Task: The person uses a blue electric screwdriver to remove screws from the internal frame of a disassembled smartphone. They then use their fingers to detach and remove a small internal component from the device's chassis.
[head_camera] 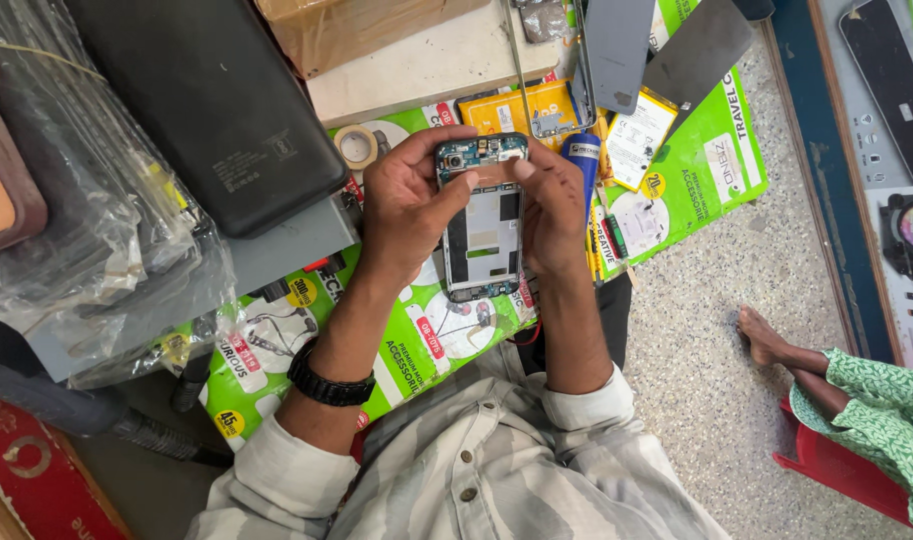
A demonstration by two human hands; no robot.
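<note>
Both hands [407, 205] [555, 210] hold opened phone [482, 235], circuitry exposed.

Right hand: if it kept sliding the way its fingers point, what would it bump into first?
The right hand points up and left over the opened phone. Past the phone's top edge, it would likely meet the yellow battery first, though depth is hard to judge from above.

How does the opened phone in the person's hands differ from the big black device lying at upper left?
The opened phone has no back, so its circuit board and frame show; the black device is closed and plain. The phone is smaller and narrower. The left hand and right hand hold the phone up; the device rests untouched. Both are flat rectangles.
</note>
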